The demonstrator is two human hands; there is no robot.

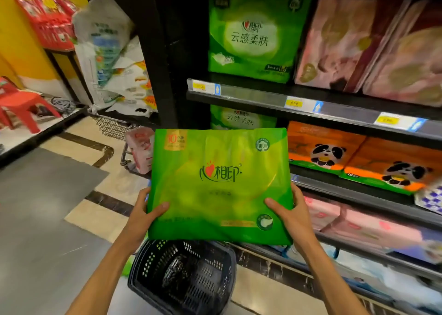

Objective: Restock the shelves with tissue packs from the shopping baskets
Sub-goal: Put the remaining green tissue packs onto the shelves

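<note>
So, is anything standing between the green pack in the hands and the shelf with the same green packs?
Nothing visible does. The left hand and right hand hold the green pack right before the matching green pack on the shelf; orange panda packs stand beside it. The held pack hides the slot's front.

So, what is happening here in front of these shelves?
A person is restocking. The left grip and the right grip hold a large green plastic tissue pack by its lower corners, thumbs on the front, raised before the black metal shelves. It is not yet on a shelf. A similar green pack stands on the upper shelf. A dark plastic shopping basket sits on the floor just below the held pack.
</note>
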